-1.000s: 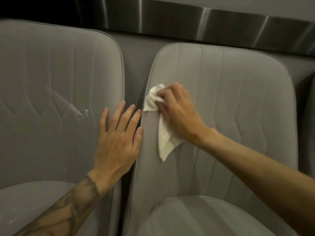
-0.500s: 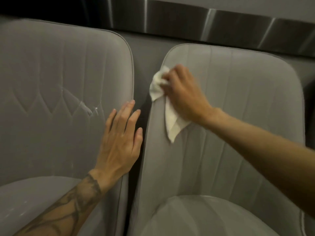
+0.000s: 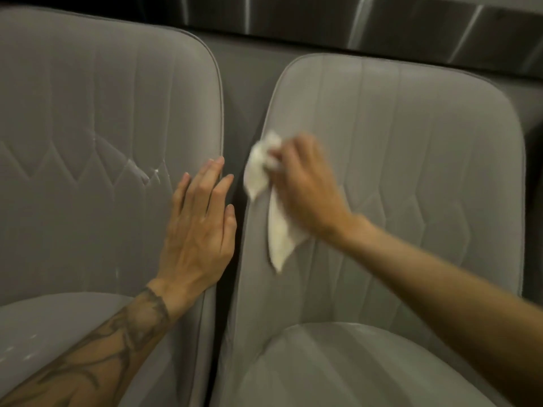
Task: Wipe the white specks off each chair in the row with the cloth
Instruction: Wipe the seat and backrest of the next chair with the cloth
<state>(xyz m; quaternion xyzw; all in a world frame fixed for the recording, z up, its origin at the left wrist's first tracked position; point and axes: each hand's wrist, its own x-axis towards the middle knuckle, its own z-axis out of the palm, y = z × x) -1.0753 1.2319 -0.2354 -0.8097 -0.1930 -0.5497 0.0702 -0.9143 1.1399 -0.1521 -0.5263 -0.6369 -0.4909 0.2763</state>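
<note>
Two grey upholstered chairs stand side by side. My right hand grips a white cloth and presses it against the left edge of the right chair's backrest; the hand is motion-blurred. One end of the cloth hangs down below the hand. With fingers straight, my left hand rests flat on the right edge of the left chair's backrest. White specks show on the left chair's backrest, and more white specks lie on its seat.
A narrow dark gap separates the two chairs. Behind them runs a grey wall with a shiny metal strip along the top. The right chair's seat cushion is at the bottom.
My right hand with the cloth went up the right chair's left edge, then came back down. The left hand stayed flat on the left chair.
</note>
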